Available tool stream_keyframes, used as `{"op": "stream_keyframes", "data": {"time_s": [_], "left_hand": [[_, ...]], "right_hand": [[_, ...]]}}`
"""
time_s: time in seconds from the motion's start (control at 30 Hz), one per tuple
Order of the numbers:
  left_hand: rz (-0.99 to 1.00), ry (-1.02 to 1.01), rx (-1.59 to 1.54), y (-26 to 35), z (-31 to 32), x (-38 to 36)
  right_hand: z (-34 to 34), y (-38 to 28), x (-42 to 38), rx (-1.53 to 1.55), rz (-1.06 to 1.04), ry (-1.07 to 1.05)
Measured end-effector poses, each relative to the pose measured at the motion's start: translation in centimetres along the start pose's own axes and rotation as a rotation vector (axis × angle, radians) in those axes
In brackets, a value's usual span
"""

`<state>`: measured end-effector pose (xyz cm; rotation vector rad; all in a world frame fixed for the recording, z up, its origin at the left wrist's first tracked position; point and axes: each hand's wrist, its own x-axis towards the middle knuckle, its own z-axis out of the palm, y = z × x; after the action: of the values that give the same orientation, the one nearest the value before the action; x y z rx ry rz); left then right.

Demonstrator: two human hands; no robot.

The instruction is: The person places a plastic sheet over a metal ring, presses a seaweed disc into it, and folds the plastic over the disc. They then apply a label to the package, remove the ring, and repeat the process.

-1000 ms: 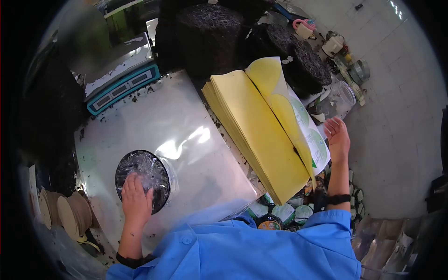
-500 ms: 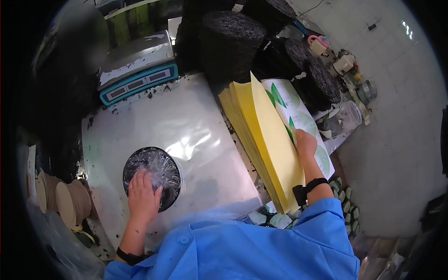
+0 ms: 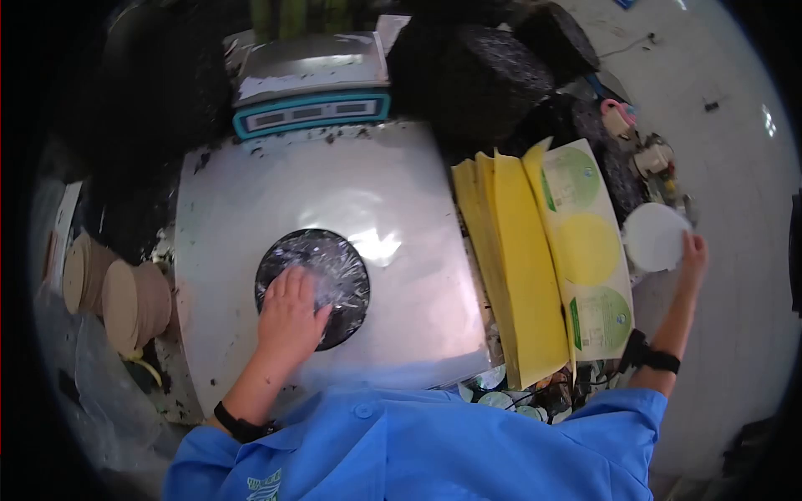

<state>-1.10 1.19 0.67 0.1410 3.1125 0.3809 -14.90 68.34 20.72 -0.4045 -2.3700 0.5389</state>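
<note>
We read this as a workshop: a scale (image 3: 312, 115) stands at the far end of the desk (image 3: 409, 326), black blocks (image 3: 476, 83) to its right, label sheets (image 3: 600, 321) nearer us and rightward, spools (image 3: 138, 305) nearer us and leftward.

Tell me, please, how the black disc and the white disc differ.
The black disc looks glossy and crinkled; the white disc, smooth and plain. The black disc lies on the silvery sheet under the left hand, while the white disc is held at its edge by the right hand. Both are round.
</note>
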Motion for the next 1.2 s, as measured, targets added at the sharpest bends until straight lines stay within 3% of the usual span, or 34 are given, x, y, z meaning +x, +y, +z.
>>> {"op": "stream_keyframes", "data": {"time_s": [0.03, 0.1, 0.17, 0.2, 0.27, 0.3, 0.33, 0.37, 0.4, 0.43, 0.5, 0.57, 0.63, 0.7, 0.77, 0.8, 0.83, 0.9, 0.93, 0.97, 1.03, 1.07, 1.1, 1.17, 1.2], "left_hand": [[0.018, 0.008, -0.001, -0.1, -0.2, 0.0], [0.02, 0.031, -0.038, -0.3, -0.1, -0.1], [0.01, 0.031, -0.107, -0.4, -0.4, -0.2], [-0.02, 0.032, -0.1, -0.6, -0.2, -0.3], [0.044, 0.057, -0.108, -0.9, 0.4, -0.3], [0.024, 0.064, -0.115, -0.9, 0.8, -0.4], [0.035, 0.061, -0.091, -1.0, 1.1, -0.3], [0.044, 0.057, -0.067, -1.1, 1.3, -0.2], [-0.069, 0.001, -0.536, -0.9, -0.7, -0.4], [-0.117, 0.008, -0.787, -1.7, 4.0, -1.2], [-0.08, -0.156, -0.862, -1.9, 1.7, -0.9], [-0.058, -0.063, -0.852, -1.7, 1.7, -0.8], [-0.048, -0.003, -0.837, -1.6, 1.8, -0.3], [-0.047, 0.027, -0.847, -1.5, 2.1, -0.3], [-0.039, 0.069, -0.845, -1.5, 2.2, -0.3], [-0.036, 0.094, -0.832, -1.3, 2.2, -0.2], [-0.042, 0.102, -0.835, -1.6, 1.9, 0.3], [-0.208, -0.243, -1.966, -2.3, 0.5, 1.2], [-0.02, -0.185, -1.301, -3.3, -0.3, 1.5], [-0.011, -0.174, -1.297, -3.9, -2.3, 2.3], [-0.085, -0.476, -0.559, -4.6, -6.2, 3.4], [0.118, -0.235, -0.373, -4.4, -3.6, 2.7], [0.115, -0.247, -0.376, -4.0, -2.6, 1.5], [0.035, 0.006, -0.54, -3.9, -1.3, 0.1], [0.203, 0.211, -0.288, -4.1, -0.6, 0.5]], "right_hand": [[-1.4, 1.5, 2.6, 0.224, 0.02, 0.01], [0.7, -13.4, -4.6, 0.653, 0.012, 0.117], [5.0, -19.8, -11.4, 0.594, -0.098, 0.034], [8.5, -19.3, -15.1, 0.071, -0.253, 0.086], [12.9, -30.0, -25.1, 0.816, -0.62, -0.309], [14.4, -31.8, -27.9, 0.81, -0.876, -0.481], [15.6, -32.8, -31.6, 0.723, -0.886, -0.565], [17.4, -32.8, -34.0, 0.745, -1.023, -0.635], [18.9, -32.6, -36.8, 0.689, -1.08, -0.785], [19.7, -32.4, -38.6, 0.627, -1.132, -0.931], [19.7, -32.5, -39.2, 0.515, -1.183, -0.995], [19.1, -33.3, -38.7, 0.397, -1.221, -1.058], [17.2, -35.4, -36.4, 0.497, -0.984, -1.355], [18.8, -36.6, -35.6, 0.47, -0.998, -1.154], [22.9, -37.0, -37.6, 0.537, -0.85, -1.168], [23.9, -37.5, -38.6, 0.313, -0.996, -1.084], [24.4, -37.7, -38.7, 0.311, -1.007, -1.085], [24.7, -37.7, -39.0, 0.361, -0.882, -1.072], [24.7, -37.8, -39.0, 0.369, -0.839, -1.079], [24.5, -37.7, -38.8, 0.371, -0.848, -1.067], [24.1, -37.1, -38.7, 0.544, -0.797, -1.032], [23.9, -37.0, -38.7, 0.602, -0.801, -1.051], [23.7, -36.9, -38.7, 0.603, -0.792, -1.06], [23.6, -37.1, -38.5, 0.571, -0.794, -1.147], [23.3, -37.4, -38.5, 0.581, -0.791, -1.129]]}}
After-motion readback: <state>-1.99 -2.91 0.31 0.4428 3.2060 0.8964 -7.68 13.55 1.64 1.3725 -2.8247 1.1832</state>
